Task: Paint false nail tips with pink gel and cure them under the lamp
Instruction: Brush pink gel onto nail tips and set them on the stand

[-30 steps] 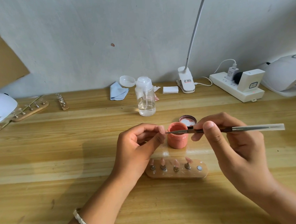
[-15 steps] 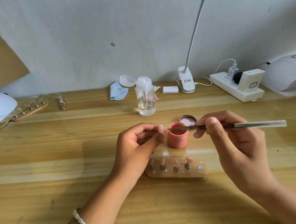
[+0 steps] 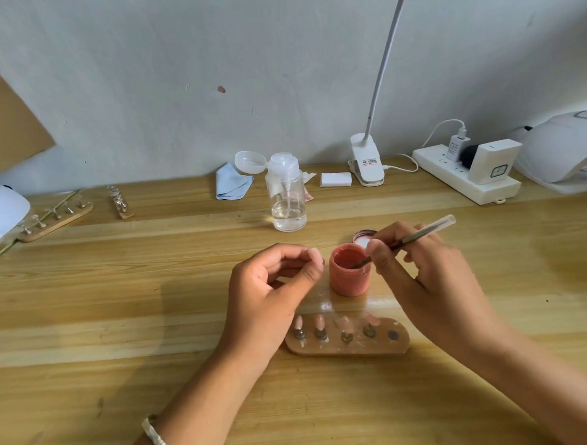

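Right hand grips the brush, whose bristle end is sunk out of sight in the open pink gel pot. The pot stands on the worktop between both hands. Left hand is curled, thumb and forefinger pinching a small pale tip, indistinct. Four pink-coated nail tips stand upright on the wooden holder, just in front of the pot.

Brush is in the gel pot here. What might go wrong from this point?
1. The right hand dips the brush into the open gel pot, which stands just behind the holder; a nudge might tip gel onto it.
2. The left hand, seemingly pinching a nail tip, lies close beside the painted tips on the holder and might smear them.
3. A heavily loaded brush might drip on the table.
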Demonstrator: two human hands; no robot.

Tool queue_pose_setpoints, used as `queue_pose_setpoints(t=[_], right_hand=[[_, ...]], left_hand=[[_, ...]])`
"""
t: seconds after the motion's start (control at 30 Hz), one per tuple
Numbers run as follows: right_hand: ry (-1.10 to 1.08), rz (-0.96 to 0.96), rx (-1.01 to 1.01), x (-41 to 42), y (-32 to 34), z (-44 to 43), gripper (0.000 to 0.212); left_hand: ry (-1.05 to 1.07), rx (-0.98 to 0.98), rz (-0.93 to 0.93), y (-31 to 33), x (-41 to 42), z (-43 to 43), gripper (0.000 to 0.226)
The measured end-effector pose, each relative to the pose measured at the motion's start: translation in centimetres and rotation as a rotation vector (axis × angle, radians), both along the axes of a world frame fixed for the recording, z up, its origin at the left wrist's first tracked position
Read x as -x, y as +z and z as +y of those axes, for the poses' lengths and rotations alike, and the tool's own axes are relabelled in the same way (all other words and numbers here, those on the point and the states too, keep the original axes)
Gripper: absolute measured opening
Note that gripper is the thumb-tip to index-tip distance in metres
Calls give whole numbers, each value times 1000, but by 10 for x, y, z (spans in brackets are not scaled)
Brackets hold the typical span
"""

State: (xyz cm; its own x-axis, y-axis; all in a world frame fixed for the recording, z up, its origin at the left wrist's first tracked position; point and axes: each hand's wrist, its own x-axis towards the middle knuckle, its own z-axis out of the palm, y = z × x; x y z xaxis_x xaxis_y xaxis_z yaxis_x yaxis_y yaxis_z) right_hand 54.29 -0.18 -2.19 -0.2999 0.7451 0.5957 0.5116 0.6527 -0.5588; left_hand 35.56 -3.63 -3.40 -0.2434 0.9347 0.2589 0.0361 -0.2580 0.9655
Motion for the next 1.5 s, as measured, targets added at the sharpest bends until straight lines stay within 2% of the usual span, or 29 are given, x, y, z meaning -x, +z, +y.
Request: queue_pose_setpoints(t=[0.3,0.4,0.6,0.77,0.97,1.07,1.17,1.37,1.5], right_hand=[[-47,-37,-9,1,1,2,16],[-79,130,52,-2,3,3,26],[-5,603,244,-9,8,6,27],[66,746,357,-9,10,3,29],[268,678,266,-8,9,-4,28],[308,570,211,-9,7,-7,26],[343,540,220,-8,6,-9,24],[357,510,202,-6,6,-11,22],[267,516,154,-10,3,-7,21]], left_hand=[[1,-5,25,-1,0,1,9],[-2,-17,41,-1,0,2,9],[-31,-26,96,-3,2,2,14],[-42,-30,114,-3,2,3,12],[-56,-9,70,0,0,1,9],[-69,-14,41,1,-1,0,6],[-80,-24,38,2,-1,-1,8],[-63,-27,48,1,-1,1,9],[-86,-24,23,2,-1,-1,8]])
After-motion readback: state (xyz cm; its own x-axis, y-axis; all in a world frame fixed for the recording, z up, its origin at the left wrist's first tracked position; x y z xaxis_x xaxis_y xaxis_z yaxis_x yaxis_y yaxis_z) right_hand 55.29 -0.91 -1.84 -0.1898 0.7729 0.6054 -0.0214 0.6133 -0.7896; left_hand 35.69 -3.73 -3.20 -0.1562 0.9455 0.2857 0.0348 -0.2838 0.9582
